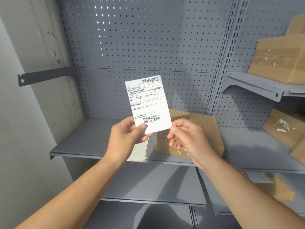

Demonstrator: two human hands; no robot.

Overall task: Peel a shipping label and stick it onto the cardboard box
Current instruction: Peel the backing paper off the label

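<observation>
Both hands' grips pinch the white rectangular printed shipping label (148, 103) upright, long axis toward 12 o'clock: left hand (127, 134) at its 7 o'clock corner, right hand (188, 138) at its 5 o'clock corner.

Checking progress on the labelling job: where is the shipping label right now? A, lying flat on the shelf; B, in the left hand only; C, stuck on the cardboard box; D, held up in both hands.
D: the shipping label is pinched by the left hand and right hand, above the cardboard box.

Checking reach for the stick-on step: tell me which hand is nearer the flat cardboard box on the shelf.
Right. The right hand pinches the label directly over the cardboard box; the left hand holds the label's bottom edge, left of the box.
</observation>
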